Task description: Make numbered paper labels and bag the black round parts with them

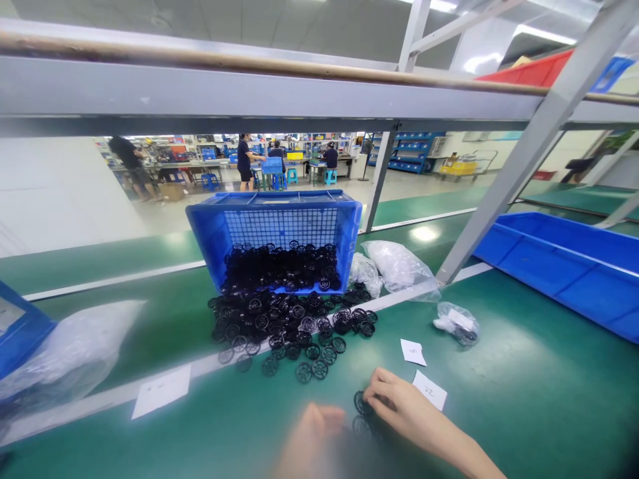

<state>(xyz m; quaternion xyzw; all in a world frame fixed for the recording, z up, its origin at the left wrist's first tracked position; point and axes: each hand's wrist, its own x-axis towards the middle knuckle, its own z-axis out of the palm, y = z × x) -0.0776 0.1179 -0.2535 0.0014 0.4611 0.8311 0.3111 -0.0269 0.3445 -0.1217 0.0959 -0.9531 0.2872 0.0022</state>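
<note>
My right hand (394, 401), at the lower right of centre, pinches a small black spoked wheel (360, 402) between thumb and fingers, close above the green table. A faint, smeared ring shape lies just below it, perhaps a reflection. To its left, my left hand (317, 436) is smeared by motion and its fingers cannot be made out clearly. Beyond both hands, many loose black spoked wheels (284, 326) spread over the table. They spill from a blue crate (202, 243) tipped on its side, with more wheels piled inside.
Paper slips marked with numbers, one nearer (430, 390) and one farther (413, 352), lie right of my hands. Beyond are a small bag (456, 323) and filled plastic bags (399, 266). A blue bin (559, 266) stands right, near a slanted metal post (524, 153). People work in the background.
</note>
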